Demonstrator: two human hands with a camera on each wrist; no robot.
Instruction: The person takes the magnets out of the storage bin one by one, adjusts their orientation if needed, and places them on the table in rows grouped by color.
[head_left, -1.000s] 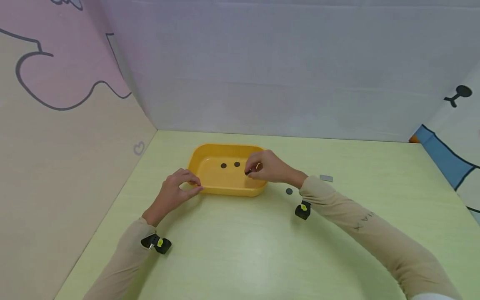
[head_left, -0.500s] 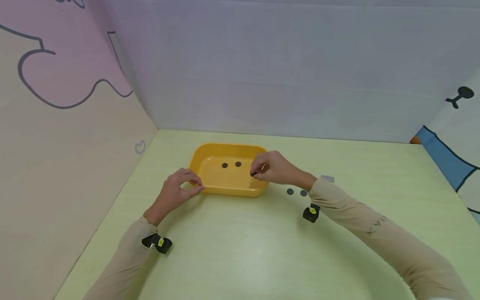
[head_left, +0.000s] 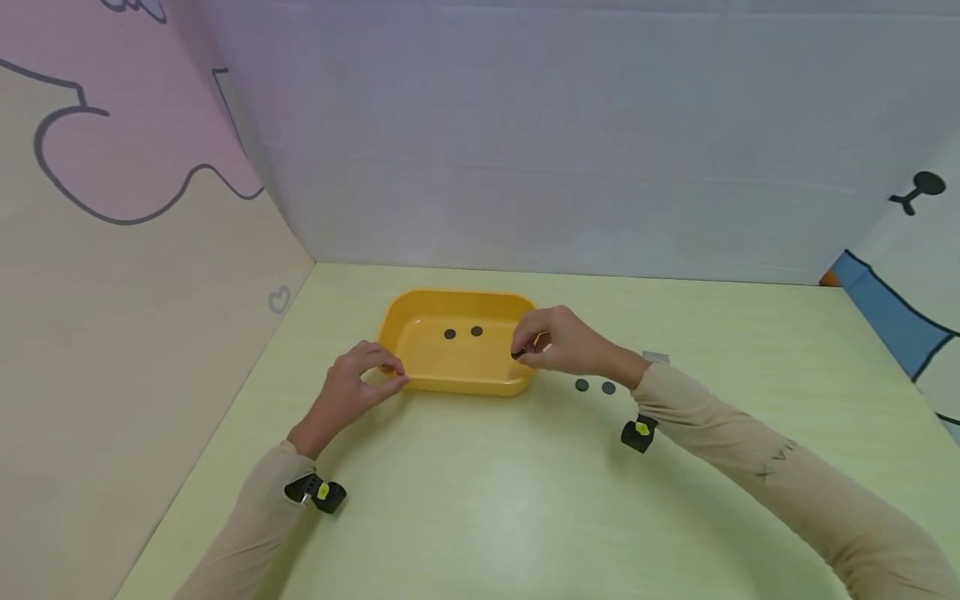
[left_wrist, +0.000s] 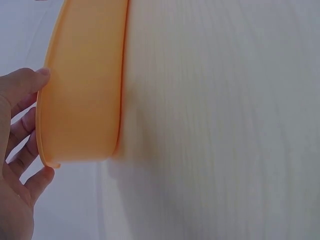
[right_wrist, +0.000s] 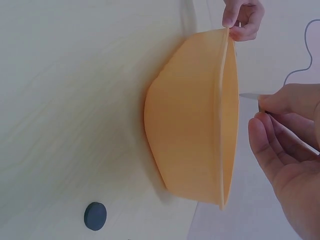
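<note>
A yellow tray (head_left: 420,367) sits on the pale green table, with two dark discs (head_left: 449,334) (head_left: 476,331) lying inside it. My left hand (head_left: 360,377) pinches the rim at the tray's near left corner; in the left wrist view its fingers (left_wrist: 22,150) curl round the tray's edge (left_wrist: 80,100). My right hand (head_left: 561,342) hovers at the tray's right end and pinches a small dark disc (head_left: 517,355) between thumb and fingers. The right wrist view shows the tray's wall (right_wrist: 190,125) and my right hand's fingertips (right_wrist: 262,137) just above the rim.
Two more dark discs (head_left: 581,385) (head_left: 608,387) lie on the table right of the tray; one disc (right_wrist: 95,216) shows in the right wrist view. A small grey plate (head_left: 655,357) lies farther right. Panel walls close the back and left.
My right hand has drifted right and slightly nearer with the disc, from over the tray's floor to its right rim, uncovering a second disc on the table. The left hand stays put.
</note>
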